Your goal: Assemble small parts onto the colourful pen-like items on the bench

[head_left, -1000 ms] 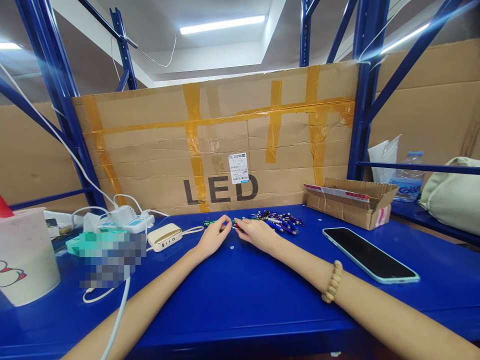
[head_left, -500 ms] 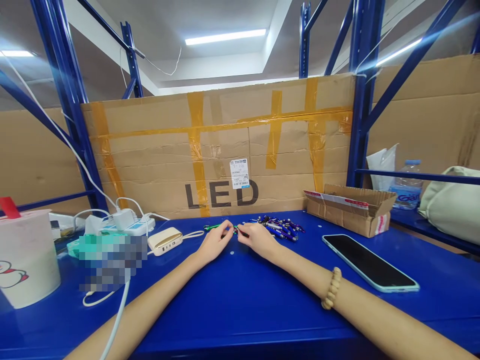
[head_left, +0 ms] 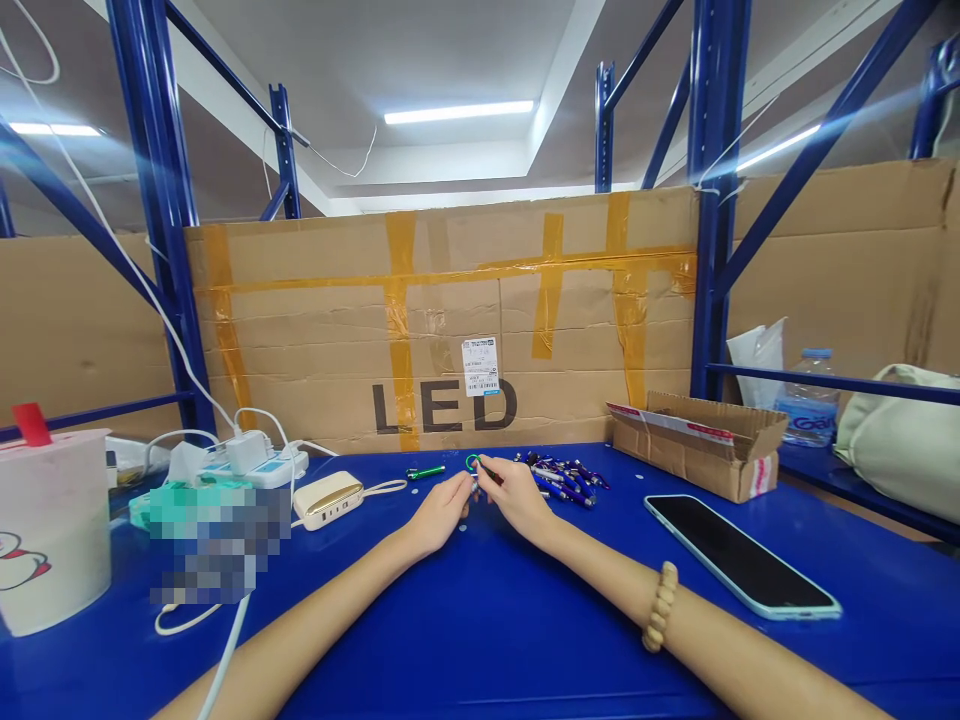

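Green key loop (head_left: 472,462) — light, springy, best held by its dark stem (head_left: 488,470) — hangs over our blue workbench (head_left: 480,640), pinched by our right hand (head_left: 517,497), our left hand (head_left: 441,516) just beside it — whether that one grips anything, we cannot tell.

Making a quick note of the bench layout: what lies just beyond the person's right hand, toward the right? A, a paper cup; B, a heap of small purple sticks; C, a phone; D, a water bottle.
B. The heap of small purple sticks lies on the blue bench just beyond and to the right of the right hand.
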Motion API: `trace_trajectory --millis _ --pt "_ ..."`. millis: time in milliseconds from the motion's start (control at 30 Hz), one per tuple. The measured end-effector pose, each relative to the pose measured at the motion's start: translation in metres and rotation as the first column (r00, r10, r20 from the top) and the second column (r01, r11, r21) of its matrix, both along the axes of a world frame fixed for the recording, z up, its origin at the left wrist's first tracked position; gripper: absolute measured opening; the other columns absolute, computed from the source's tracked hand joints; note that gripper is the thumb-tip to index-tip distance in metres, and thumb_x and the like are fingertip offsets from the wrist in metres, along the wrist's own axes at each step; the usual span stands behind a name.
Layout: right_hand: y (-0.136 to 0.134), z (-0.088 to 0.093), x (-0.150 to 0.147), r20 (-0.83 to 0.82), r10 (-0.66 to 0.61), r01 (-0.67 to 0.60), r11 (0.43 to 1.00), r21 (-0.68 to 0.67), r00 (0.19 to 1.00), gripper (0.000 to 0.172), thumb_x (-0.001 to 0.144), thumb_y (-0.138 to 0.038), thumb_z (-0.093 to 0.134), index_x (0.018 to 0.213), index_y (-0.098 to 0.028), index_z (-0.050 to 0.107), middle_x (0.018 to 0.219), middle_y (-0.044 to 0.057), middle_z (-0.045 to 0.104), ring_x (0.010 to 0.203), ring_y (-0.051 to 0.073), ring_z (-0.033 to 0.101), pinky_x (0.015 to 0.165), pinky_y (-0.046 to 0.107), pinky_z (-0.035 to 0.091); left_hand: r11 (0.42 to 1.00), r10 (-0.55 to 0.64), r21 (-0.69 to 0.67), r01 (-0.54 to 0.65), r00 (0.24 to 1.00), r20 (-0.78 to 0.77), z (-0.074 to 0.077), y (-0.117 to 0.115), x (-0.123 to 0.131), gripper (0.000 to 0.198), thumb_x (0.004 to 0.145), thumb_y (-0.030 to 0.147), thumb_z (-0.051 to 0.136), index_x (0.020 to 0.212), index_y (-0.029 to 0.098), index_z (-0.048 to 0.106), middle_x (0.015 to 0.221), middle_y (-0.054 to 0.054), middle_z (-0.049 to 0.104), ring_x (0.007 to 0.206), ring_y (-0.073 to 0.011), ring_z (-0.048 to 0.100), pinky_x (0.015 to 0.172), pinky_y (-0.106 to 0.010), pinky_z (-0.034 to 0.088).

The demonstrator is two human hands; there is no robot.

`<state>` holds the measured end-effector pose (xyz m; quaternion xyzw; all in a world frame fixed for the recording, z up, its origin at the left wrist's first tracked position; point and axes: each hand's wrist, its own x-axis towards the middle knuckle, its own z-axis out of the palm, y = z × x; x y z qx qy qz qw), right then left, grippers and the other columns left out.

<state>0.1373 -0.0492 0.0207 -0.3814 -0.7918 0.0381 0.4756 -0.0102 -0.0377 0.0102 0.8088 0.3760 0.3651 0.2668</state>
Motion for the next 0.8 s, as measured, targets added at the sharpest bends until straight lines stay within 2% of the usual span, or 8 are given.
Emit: trace_trajectory --millis 100,233,367,500,567,633,733,800 --pt "0.004 0.002 0.004 -0.07 -0.043 0.042 0.999 -0.021 0.997 0.029 0.085 -0.032 0.035 0.072 -0.018 0.057 0.055 0.001 0.057 0.046 0.012 0.049 0.051 0.023 0.039 1.0 -0.009 0.022 0.009 0.999 -0.035 0.003 -0.006 0.002 0.036 0.086 0.047 0.022 0.075 0.019 0.041 0.055 0.005 0.039 0.051 -0.0099 0.038 0.053 -0.024 0.033" --pt "0.01 0.005 0.019 -0.025 -0.171 0.168 0.983 -0.075 0.985 0.038 0.087 -0.034 0.032 0.066 -0.018 0.06 0.054 0.002 0.059 0.047 0.013 0.052 0.051 0.023 0.039 0.984 0.147 0.106 -0.145 0.989 -0.013 0.008 -0.007 -0.001 0.029 0.086 0.044 0.025 0.084 0.021 0.042 0.062 0.004 0.044 0.06 -0.0117 0.044 0.061 -0.025 0.035" --pt "0.013 0.003 0.036 0.168 -0.447 0.462 0.885 -0.06 0.879 0.028 0.084 -0.029 0.039 0.08 -0.022 0.066 0.072 0.004 0.065 0.065 0.016 0.059 0.052 0.023 0.036 0.952 0.25 0.188 -0.243 0.968 -0.013 0.01 -0.004 -0.006 0.024 0.084 0.042 0.034 0.087 0.022 0.045 0.078 0.001 0.052 0.075 -0.0144 0.049 0.071 -0.027 0.038" --pt "0.013 0.001 0.043 0.236 -0.556 0.582 0.811 -0.055 0.797 0.023 0.081 -0.025 0.046 0.091 -0.025 0.067 0.089 0.005 0.062 0.069 0.014 0.059 0.052 0.022 0.035 0.938 0.279 0.223 -0.267 0.96 -0.027 0.009 -0.001 -0.008 0.02 0.084 0.039 0.035 0.089 0.022 0.046 0.085 -0.001 0.053 0.083 -0.0166 0.049 0.076 -0.03 0.038" --pt "0.013 0.002 0.041 0.167 -0.546 0.562 0.825 -0.068 0.821 0.023 0.081 -0.029 0.046 0.088 -0.025 0.068 0.092 0.004 0.06 0.068 0.013 0.058 0.051 0.022 0.036 0.936 0.271 0.238 -0.259 0.963 -0.019 0.007 -0.001 -0.008 0.019 0.084 0.036 0.035 0.09 0.022 0.046 0.087 -0.001 0.054 0.084 -0.0168 0.049 0.079 -0.031 0.038" --pt "0.013 0.003 0.035 0.035 -0.46 0.461 0.882 -0.099 0.887 0.028 0.081 -0.037 0.044 0.082 -0.023 0.069 0.089 0.004 0.06 0.065 0.012 0.057 0.052 0.023 0.039 0.939 0.243 0.257 -0.229 0.97 -0.022 0.006 0.0 -0.007 0.018 0.084 0.034 0.036 0.091 0.022 0.046 0.088 -0.002 0.054 0.085 -0.0169 0.049 0.08 -0.032 0.038" --pt "0.012 0.004 0.023 -0.166 -0.194 0.17 0.974 -0.149 0.967 0.034 0.079 -0.043 0.045 0.077 -0.019 0.068 0.081 0.005 0.061 0.058 0.012 0.055 0.054 0.025 0.043 0.946 0.19 0.276 -0.172 0.981 -0.037 0.006 0.001 -0.007 0.017 0.084 0.034 0.037 0.09 0.021 0.046 0.088 -0.002 0.055 0.086 -0.0169 0.048 0.081 -0.032 0.038" --pt "0.011 0.004 0.014 -0.243 -0.039 -0.006 0.983 -0.182 0.969 0.032 0.076 -0.043 0.05 0.076 -0.016 0.068 0.077 0.005 0.061 0.054 0.011 0.053 0.053 0.025 0.045 0.956 0.143 0.264 -0.131 0.989 -0.028 0.006 0.001 -0.007 0.016 0.084 0.033 0.037 0.091 0.021 0.045 0.088 -0.002 0.055 0.085 -0.0162 0.049 0.081 -0.031 0.039"
